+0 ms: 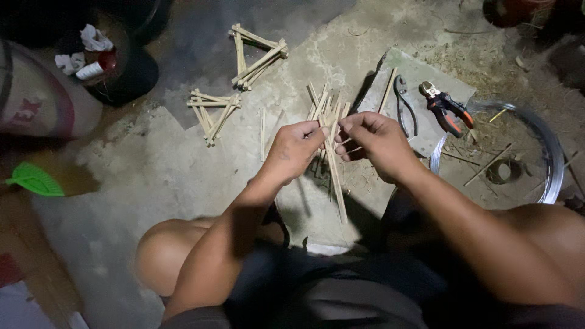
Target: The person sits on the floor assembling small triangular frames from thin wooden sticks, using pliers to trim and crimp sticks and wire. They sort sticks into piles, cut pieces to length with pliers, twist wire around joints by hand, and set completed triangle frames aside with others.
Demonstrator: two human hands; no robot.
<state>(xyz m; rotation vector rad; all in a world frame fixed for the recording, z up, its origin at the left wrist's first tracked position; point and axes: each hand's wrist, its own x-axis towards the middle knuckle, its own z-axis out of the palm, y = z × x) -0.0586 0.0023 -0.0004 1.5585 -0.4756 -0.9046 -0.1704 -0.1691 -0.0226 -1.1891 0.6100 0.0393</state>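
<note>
Bamboo sticks [333, 164]: pale, thin bundle held above the concrete floor [152, 170], between both hands; the longest stick slants down toward the person's lap.
Left hand [295, 149]: fingers closed around the upper part of the bundle, thumb and forefinger pinching at the top.
Right hand [372, 139]: fingers curled, fingertips pinched on the same bundle just beside the left hand's fingertips.
Loose sticks [320, 100]: fanned on the floor directly behind the hands.
Finished frames: two tied stick assemblies lie on the floor, one [212, 109] left of the hands, one [256, 56] farther back.
Single stick [262, 134]: lies alone, near the left hand.
Stone slab [451, 85]: flat grey slab behind the right hand.
Pliers [403, 103]: dark, on the slab.
Cutters [446, 108]: orange and black handles, on the slab, just beside the pliers.
Wire coil [548, 152]: shiny ring on the floor, right of the slab.
Green fan [35, 180]: far left edge.
</note>
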